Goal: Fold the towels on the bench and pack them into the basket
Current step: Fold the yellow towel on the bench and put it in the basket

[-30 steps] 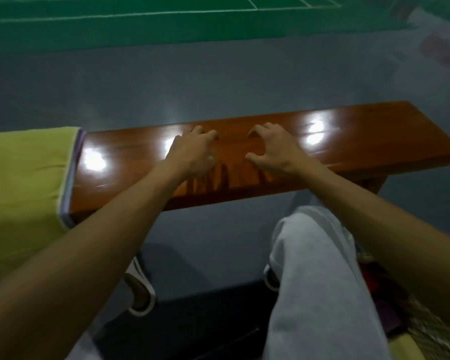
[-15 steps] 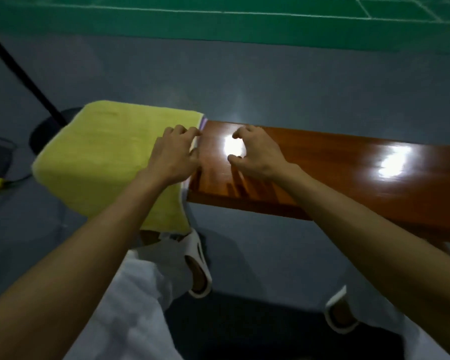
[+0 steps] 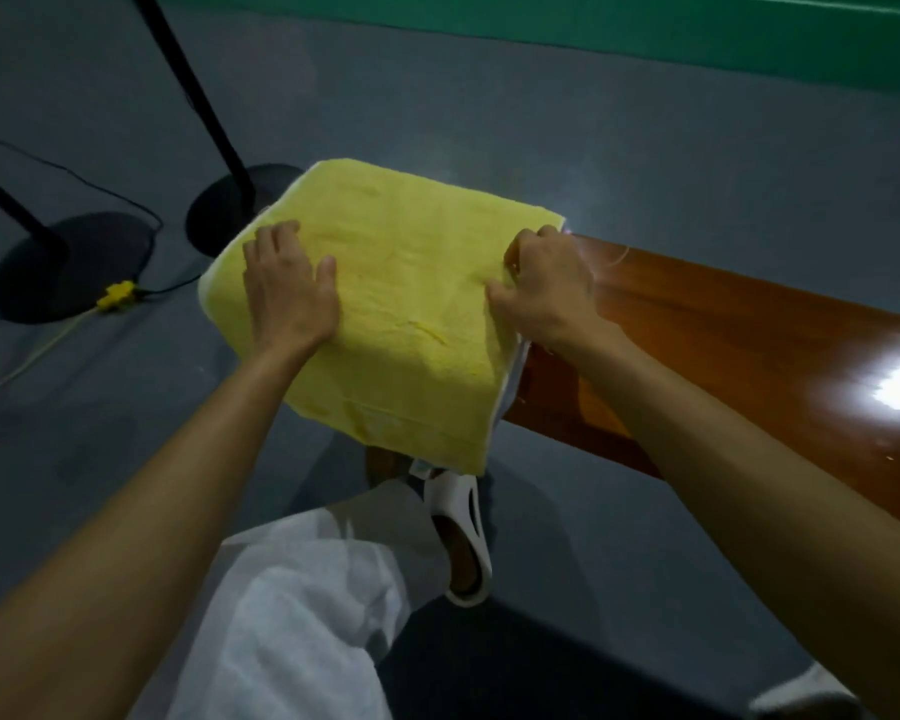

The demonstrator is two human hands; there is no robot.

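Item: yellow towel (image 3: pixel 411 283), terry pile, folded to rough square, draped over end of glossy wooden bench (image 3: pixel 723 345), near edge hanging. Pale layer (image 3: pixel 510 379) shows beneath. Left hand (image 3: pixel 289 288) flat on top, fingers straight. Right hand (image 3: pixel 546 283) curled, pinching right edge. Grey floor (image 3: pixel 541 122); black round stand bases (image 3: pixel 230 210) beyond.

- The towel (image 3: pixel 411 314) lies on the bench's (image 3: pixel 723 356) left end (near edge overhanging).
- Left hand (image 3: pixel 289 293) rests on its left part, right hand (image 3: pixel 546 288) grips its right edge.
- Two stands (image 3: pixel 224 210) sit left of the bench.
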